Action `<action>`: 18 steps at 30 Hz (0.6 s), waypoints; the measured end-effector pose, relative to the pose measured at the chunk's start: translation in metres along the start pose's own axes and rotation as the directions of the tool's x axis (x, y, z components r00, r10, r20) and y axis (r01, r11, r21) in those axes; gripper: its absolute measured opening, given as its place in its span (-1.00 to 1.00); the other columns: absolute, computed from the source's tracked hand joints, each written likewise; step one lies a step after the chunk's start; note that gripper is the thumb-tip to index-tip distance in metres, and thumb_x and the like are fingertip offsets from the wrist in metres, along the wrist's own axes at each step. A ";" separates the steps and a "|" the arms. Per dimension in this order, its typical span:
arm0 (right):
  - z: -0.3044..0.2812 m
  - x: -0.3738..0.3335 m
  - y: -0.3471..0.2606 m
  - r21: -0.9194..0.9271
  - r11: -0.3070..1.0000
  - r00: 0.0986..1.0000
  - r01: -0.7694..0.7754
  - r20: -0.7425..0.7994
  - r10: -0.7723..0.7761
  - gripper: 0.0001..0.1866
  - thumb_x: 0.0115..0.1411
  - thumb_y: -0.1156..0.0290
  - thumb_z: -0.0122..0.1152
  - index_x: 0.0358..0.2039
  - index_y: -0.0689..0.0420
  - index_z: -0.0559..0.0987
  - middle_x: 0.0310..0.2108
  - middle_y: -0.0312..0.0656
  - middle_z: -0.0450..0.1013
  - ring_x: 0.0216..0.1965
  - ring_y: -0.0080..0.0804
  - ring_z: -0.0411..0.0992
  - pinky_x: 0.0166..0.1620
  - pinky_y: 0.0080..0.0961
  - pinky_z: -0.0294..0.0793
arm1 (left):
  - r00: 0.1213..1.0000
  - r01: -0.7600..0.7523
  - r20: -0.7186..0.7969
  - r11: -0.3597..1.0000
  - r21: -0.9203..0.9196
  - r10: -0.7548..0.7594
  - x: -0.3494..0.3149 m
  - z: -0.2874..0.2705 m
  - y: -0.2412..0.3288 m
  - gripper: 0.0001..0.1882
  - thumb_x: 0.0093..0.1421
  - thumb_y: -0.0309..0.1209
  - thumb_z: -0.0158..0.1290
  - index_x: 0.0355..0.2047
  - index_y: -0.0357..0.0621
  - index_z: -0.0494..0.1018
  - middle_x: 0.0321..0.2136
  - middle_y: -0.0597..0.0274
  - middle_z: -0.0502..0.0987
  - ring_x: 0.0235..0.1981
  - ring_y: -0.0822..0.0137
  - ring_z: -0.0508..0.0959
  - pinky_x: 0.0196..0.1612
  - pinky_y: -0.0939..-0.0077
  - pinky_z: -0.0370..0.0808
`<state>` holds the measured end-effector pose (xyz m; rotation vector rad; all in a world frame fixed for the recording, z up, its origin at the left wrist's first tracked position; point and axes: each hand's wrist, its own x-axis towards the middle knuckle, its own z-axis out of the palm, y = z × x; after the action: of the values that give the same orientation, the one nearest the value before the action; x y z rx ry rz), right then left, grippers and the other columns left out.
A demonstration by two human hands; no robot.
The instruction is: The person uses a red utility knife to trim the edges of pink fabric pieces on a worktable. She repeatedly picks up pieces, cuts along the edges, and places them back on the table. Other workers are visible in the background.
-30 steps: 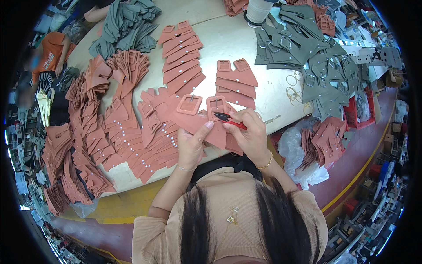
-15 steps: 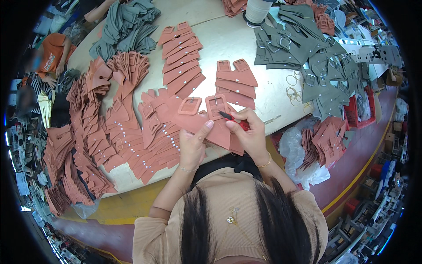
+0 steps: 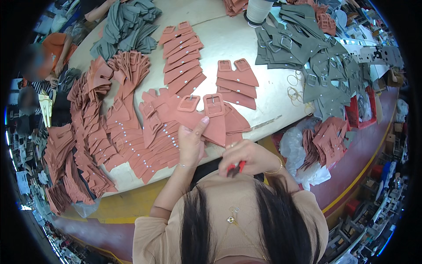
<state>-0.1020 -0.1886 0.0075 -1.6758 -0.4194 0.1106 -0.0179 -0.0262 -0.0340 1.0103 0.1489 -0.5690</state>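
Note:
My left hand [image 3: 190,144] is closed on a coral leather piece [image 3: 214,130] at the table's near edge, thumb on top. A square, covered buckle [image 3: 214,105] with a metal prong sits at its upper end. Beside it lies a second coral piece with a similar buckle [image 3: 188,103]. More coral pieces [image 3: 236,121] show just to the right. My right hand [image 3: 251,157] is drawn back near my body, its fingers curled round small red-handled snips [image 3: 236,170] with dark blades pointing down toward me. The blades are apart from the leather.
Overlapping coral pieces [image 3: 182,57] run up the table [image 3: 220,37], with heaps [image 3: 90,119] at left. Grey-green pieces [image 3: 285,44] lie far right, near rubber bands [image 3: 295,90] and a white thread cone [image 3: 258,11]. A red crate [image 3: 367,110] stands right; a person's orange shirt [image 3: 53,48] shows far left.
My right hand has come down from the right buckle toward my body, turning the snips from the leather to point at me. My left hand keeps hold of the piece.

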 end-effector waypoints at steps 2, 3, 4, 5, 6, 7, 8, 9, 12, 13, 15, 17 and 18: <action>-0.010 -0.004 -0.006 0.031 0.999 0.996 -0.044 0.074 0.042 -0.80 0.03 0.46 0.38 -0.28 0.06 0.64 -0.39 -0.27 0.57 -0.44 -0.48 0.49 -0.38 -0.58 0.46 | 1.000 0.004 -0.011 1.000 -0.014 -0.004 0.004 -0.003 0.003 -0.69 0.21 -0.58 0.10 -0.04 -0.32 0.37 -0.17 0.16 0.55 -0.17 0.37 0.58 -0.07 0.45 0.56; -0.010 -0.005 -0.007 0.024 0.988 0.977 -0.153 -0.145 0.155 -0.73 -0.02 0.51 0.36 -0.24 0.04 0.64 -0.39 -0.25 0.56 -0.44 -0.41 0.49 -0.37 -0.57 0.47 | 1.000 -0.003 0.013 1.000 -0.009 0.003 0.005 -0.003 0.005 -0.67 0.21 -0.58 0.09 -0.02 -0.32 0.35 -0.17 0.14 0.55 -0.17 0.36 0.59 -0.07 0.44 0.57; -0.011 0.000 -0.002 -0.201 0.948 0.924 -0.249 -0.343 0.170 -0.65 -0.07 0.51 0.37 -0.19 0.04 0.64 -0.37 -0.20 0.54 -0.42 -0.37 0.48 -0.35 -0.56 0.48 | 1.000 -0.003 0.018 1.000 -0.010 0.003 0.005 -0.004 0.007 -0.66 0.22 -0.59 0.07 0.00 -0.31 0.33 -0.17 0.12 0.55 -0.18 0.35 0.60 -0.07 0.43 0.58; -0.012 0.006 0.004 -0.281 0.929 0.871 -0.242 -0.484 0.081 -0.65 -0.04 0.54 0.36 -0.17 0.09 0.63 -0.42 -0.21 0.48 -0.43 -0.42 0.44 -0.37 -0.58 0.42 | 1.000 0.020 -0.005 1.000 0.001 -0.020 0.005 -0.004 0.008 -0.65 0.22 -0.59 0.05 0.02 -0.30 0.31 -0.17 0.11 0.55 -0.18 0.34 0.61 -0.07 0.42 0.59; -0.013 0.010 0.010 -0.350 0.904 0.804 -0.244 -0.595 -0.013 -0.66 -0.01 0.56 0.35 -0.14 0.13 0.63 -0.46 -0.23 0.42 -0.45 -0.46 0.40 -0.39 -0.60 0.36 | 0.998 0.034 0.056 0.999 -0.016 -0.033 0.004 -0.005 0.010 -0.62 0.22 -0.58 0.07 0.04 -0.28 0.28 -0.15 0.11 0.53 -0.15 0.34 0.59 -0.07 0.43 0.58; -0.014 0.011 0.014 -0.331 0.911 0.822 -0.247 -0.569 0.016 -0.66 0.00 0.56 0.35 -0.15 0.14 0.62 -0.48 -0.23 0.38 -0.46 -0.47 0.36 -0.40 -0.61 0.34 | 0.993 0.072 0.091 0.997 -0.020 -0.070 0.004 -0.005 0.012 -0.58 0.21 -0.58 0.09 0.06 -0.26 0.25 -0.12 0.11 0.51 -0.13 0.34 0.58 -0.06 0.43 0.58; -0.015 0.011 0.019 -0.313 0.916 0.839 -0.251 -0.542 0.045 -0.67 0.00 0.57 0.34 -0.15 0.15 0.62 -0.49 -0.23 0.34 -0.47 -0.47 0.32 -0.40 -0.61 0.32 | 0.980 0.098 0.179 0.994 -0.044 -0.089 0.003 -0.006 0.012 -0.55 0.21 -0.57 0.10 0.08 -0.24 0.22 -0.09 0.11 0.49 -0.11 0.34 0.56 -0.05 0.44 0.57; -0.017 0.010 0.023 -0.297 0.920 0.849 -0.256 -0.524 0.068 -0.68 0.01 0.58 0.34 -0.16 0.15 0.61 -0.50 -0.23 0.31 -0.48 -0.48 0.28 -0.40 -0.61 0.29 | 0.970 0.203 0.122 0.977 0.058 -0.209 0.003 -0.007 0.014 -0.51 0.22 -0.53 0.10 0.12 -0.23 0.20 -0.06 0.10 0.47 -0.07 0.31 0.54 -0.01 0.42 0.54; -0.022 0.007 0.031 -0.247 0.944 0.868 -0.218 -0.491 0.072 -0.73 0.04 0.51 0.36 -0.22 0.23 0.58 -0.53 -0.30 0.22 -0.50 -0.55 0.19 -0.41 -0.62 0.24 | 0.972 0.180 0.100 0.944 0.276 -0.215 0.004 -0.011 0.016 -0.37 0.24 -0.36 0.11 0.23 -0.24 0.10 0.00 0.07 0.43 0.04 0.23 0.48 0.13 0.35 0.44; -0.025 0.006 0.033 -0.188 0.955 0.870 -0.231 -0.480 0.116 -0.74 0.04 0.47 0.38 -0.24 0.25 0.57 -0.53 -0.32 0.22 -0.49 -0.58 0.17 -0.42 -0.62 0.23 | 0.992 -0.025 0.123 0.942 0.333 -0.017 0.004 -0.010 0.012 -0.30 0.24 -0.25 0.13 0.26 -0.24 0.06 0.01 0.07 0.43 0.08 0.19 0.45 0.18 0.34 0.39; -0.032 0.005 0.035 -0.071 0.965 0.870 -0.254 -0.452 0.196 -0.71 0.06 0.39 0.41 -0.29 0.28 0.56 -0.54 -0.38 0.20 -0.49 -0.64 0.15 -0.43 -0.63 0.22 | 0.964 -0.152 0.251 0.954 0.258 0.086 0.004 -0.013 0.013 -0.15 0.17 -0.04 0.14 0.28 -0.28 0.05 0.03 0.07 0.42 0.12 0.17 0.42 0.24 0.33 0.32; -0.033 0.006 0.035 -0.032 0.945 0.855 -0.326 -0.436 0.281 -0.67 0.07 0.26 0.41 -0.39 0.29 0.53 -0.59 -0.30 0.17 -0.52 -0.59 0.12 -0.45 -0.59 0.21 | 0.887 0.055 0.458 0.998 0.027 -0.061 0.003 -0.019 0.021 0.00 0.04 0.16 0.15 0.27 -0.32 0.09 0.06 0.09 0.41 0.13 0.21 0.42 0.25 0.36 0.29; -0.033 0.008 0.035 -0.021 0.924 0.835 -0.382 -0.435 0.335 -0.63 0.08 0.20 0.41 -0.45 0.29 0.52 -0.61 -0.26 0.16 -0.53 -0.57 0.10 -0.46 -0.57 0.21 | 0.814 0.171 0.575 0.980 -0.101 -0.083 0.003 -0.022 0.025 0.09 -0.02 0.27 0.16 0.26 -0.34 0.12 0.07 0.10 0.41 0.13 0.23 0.41 0.26 0.37 0.27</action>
<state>-0.0774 -0.2203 -0.0204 -1.8106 0.2305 -0.0044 0.0006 0.0009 -0.0276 0.6498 -0.2750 -0.9492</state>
